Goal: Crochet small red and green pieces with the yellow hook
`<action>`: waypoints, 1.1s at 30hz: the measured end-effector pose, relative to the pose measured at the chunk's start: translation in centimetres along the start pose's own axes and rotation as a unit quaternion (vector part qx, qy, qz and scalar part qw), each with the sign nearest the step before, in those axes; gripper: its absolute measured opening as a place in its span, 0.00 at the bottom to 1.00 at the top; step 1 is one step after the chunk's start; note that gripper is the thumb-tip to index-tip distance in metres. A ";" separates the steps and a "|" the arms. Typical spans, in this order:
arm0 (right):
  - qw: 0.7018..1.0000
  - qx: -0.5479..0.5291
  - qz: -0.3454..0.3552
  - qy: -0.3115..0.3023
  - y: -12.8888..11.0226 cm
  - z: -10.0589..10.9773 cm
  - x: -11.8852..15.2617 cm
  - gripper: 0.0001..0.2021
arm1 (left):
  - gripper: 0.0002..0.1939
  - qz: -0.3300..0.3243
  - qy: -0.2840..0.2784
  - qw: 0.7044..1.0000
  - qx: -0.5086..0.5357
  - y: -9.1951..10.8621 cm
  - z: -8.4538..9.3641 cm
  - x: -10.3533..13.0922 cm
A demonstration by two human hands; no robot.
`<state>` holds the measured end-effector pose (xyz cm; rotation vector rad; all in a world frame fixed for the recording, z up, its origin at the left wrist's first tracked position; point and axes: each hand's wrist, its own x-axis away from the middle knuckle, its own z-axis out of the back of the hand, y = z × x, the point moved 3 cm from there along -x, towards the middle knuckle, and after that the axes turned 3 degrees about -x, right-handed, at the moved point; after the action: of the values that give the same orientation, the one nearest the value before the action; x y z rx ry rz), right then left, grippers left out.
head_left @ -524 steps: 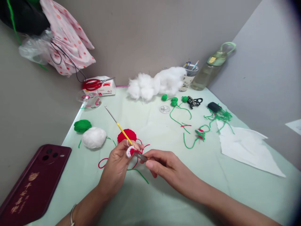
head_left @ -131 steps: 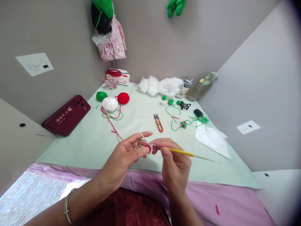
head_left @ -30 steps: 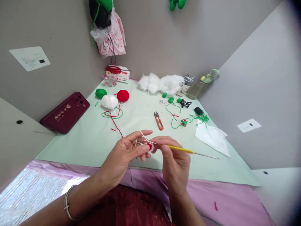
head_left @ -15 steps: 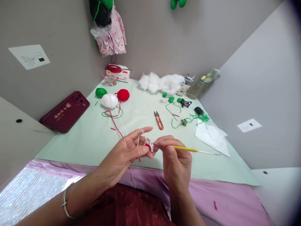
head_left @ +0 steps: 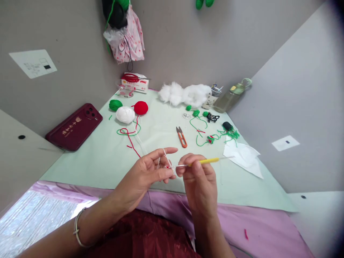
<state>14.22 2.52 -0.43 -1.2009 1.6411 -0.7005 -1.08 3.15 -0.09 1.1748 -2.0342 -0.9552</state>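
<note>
Between thumb and fingers, my left hand (head_left: 146,170) pinches a small red and white crochet piece (head_left: 168,167), mostly hidden by the thumb. White yarn (head_left: 166,154) runs over the raised index finger, back to the white yarn ball (head_left: 125,114). My right hand (head_left: 200,175) grips a yellow-handled crochet hook (head_left: 208,161) like a pencil. The hook's metal shaft points left, its tip at the crochet piece; the exact stitch is too small to make out.
Orange thread snips (head_left: 183,140) lie beyond my hands. Red (head_left: 141,108) and green (head_left: 115,105) yarn balls sit back left, near a dark red phone (head_left: 75,127). White stuffing (head_left: 185,95), a bottle (head_left: 232,96), green crochet bits (head_left: 211,139) and white paper (head_left: 242,157) are farther right.
The hook has tilted, its far end rising and shifting left, and more of its shaft shows between my hands. The crochet piece has turned and is more covered by my left thumb.
</note>
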 end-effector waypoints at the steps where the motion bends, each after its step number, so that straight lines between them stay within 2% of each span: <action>1: 1.000 0.026 0.013 -0.003 0.0 -0.1 0.2 0.09 | 0.23 -0.018 0.010 1.000 -0.016 -0.1 0.0 0.0; 5: 0.993 0.103 0.049 -0.002 0.0 -0.2 0.8 0.08 | 0.21 -0.056 0.017 0.997 -0.045 -0.3 -0.1 0.2; 8: 0.998 0.056 0.033 0.006 -0.2 -0.1 0.6 0.09 | 0.18 -0.060 0.009 0.997 -0.055 -0.2 -0.1 0.3; 14: 1.000 -0.022 0.014 -0.002 -0.6 -0.3 -0.1 0.10 | 0.16 -0.067 0.031 0.996 -0.057 0.2 0.1 0.5; 17: 0.999 0.016 0.035 -0.010 -0.8 -0.2 0.1 0.11 | 0.16 -0.070 0.032 0.995 -0.065 0.3 0.1 0.6; 19: 0.995 0.078 0.069 -0.012 -1.2 -0.1 0.5 0.11 | 0.16 -0.077 0.033 0.994 -0.070 0.3 0.2 0.7; 25: 0.940 0.270 0.200 -0.066 -2.4 -0.5 1.6 0.12 | 0.14 -0.122 0.063 0.981 -0.138 0.3 0.6 0.9; 30: 0.895 0.335 0.275 -0.104 -1.9 -0.6 2.0 0.11 | 0.15 -0.168 0.103 0.963 -0.186 0.5 0.3 1.0; 33: 0.870 0.356 0.324 -0.108 -1.3 -0.3 2.4 0.11 | 0.16 -0.198 0.118 0.952 -0.202 0.7 0.1 1.1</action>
<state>14.29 -0.23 -0.04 -0.1572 1.2877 -0.6145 -1.93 2.39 0.59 1.4073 -1.3553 -1.2793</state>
